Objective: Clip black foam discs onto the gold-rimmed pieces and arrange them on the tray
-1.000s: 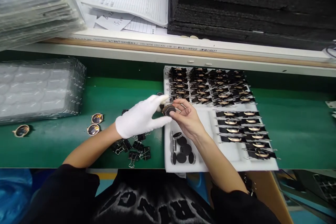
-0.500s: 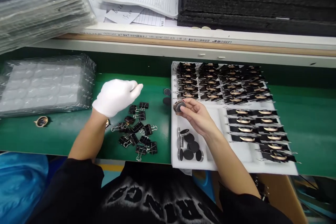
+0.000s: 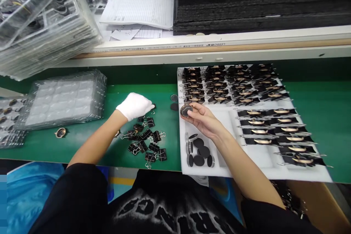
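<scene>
My left hand (image 3: 135,106), in a white glove, is over the green table with its fingertips pinched on a black binder clip (image 3: 153,106). Just below it lies a loose pile of black binder clips (image 3: 147,132) with silver handles. My bare right hand (image 3: 203,119) grips a round watch case with a dark disc (image 3: 187,110) between thumb and fingers, above the left edge of a white foam tray (image 3: 227,117). Black round discs (image 3: 199,150) lie in the tray's front left compartment. Rows of clipped gold-coloured watch cases (image 3: 255,122) fill other parts of the tray.
Clear plastic trays (image 3: 65,97) are stacked at the left, near a loose watch case (image 3: 60,132). Two discs (image 3: 174,102) lie beside the foam tray. A shelf edge (image 3: 153,53) runs behind, bearing papers (image 3: 137,2) and black foam sheets (image 3: 246,3).
My left hand has moved right and down and now pinches a clip at the top of the pile. My right hand stays nearly in place with the watch case. The view has shifted slightly.
</scene>
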Demonstrator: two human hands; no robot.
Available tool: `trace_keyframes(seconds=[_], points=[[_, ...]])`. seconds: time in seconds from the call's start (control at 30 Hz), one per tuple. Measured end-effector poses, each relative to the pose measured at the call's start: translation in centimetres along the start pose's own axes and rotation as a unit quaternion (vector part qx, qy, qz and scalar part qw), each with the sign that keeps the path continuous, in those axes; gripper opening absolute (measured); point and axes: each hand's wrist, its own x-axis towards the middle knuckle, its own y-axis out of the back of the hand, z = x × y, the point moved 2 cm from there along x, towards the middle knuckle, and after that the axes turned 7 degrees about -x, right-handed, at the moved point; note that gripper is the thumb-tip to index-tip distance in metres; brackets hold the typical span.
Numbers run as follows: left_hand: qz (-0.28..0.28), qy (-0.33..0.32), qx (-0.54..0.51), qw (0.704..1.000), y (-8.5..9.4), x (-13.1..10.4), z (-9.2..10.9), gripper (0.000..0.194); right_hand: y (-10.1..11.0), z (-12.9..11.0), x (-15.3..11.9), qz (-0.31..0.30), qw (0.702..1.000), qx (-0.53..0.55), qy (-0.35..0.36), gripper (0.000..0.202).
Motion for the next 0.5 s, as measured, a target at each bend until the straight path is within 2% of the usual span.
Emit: trace_keyframes(seconds=[0.1, 0.17, 0.27, 0.37, 0.5], points=[[0.044, 0.018, -0.037, 0.998, 1.7, -0.3, 0.9, 0.059, -0.3, 0.2, -0.3, -0.029, 0.999, -0.019, 0.014, 0.040], [0.072, 0.025, -0.156, 0.985, 2.2, -0.4, 2.7, 0.060, -0.8, 0.3, -0.7, -0.048, 0.998, -0.035, 0.036, 0.036], [0.079, 0.004, -0.313, 0.947, 1.9, -0.4, 6.2, 0.059, -1.5, 0.5, -1.1, -0.066, 0.996, -0.017, 0.059, 0.033], [0.090, -0.015, -0.334, 0.938, 1.3, -0.4, 8.5, 0.057, -2.0, 0.7, -1.4, -0.074, 0.995, 0.041, 0.043, 0.034], [0.068, -0.029, -0.329, 0.942, 1.0, -0.5, 8.8, 0.052, -2.0, 0.7, -1.4, -0.077, 0.995, 0.067, 0.020, 0.034]])
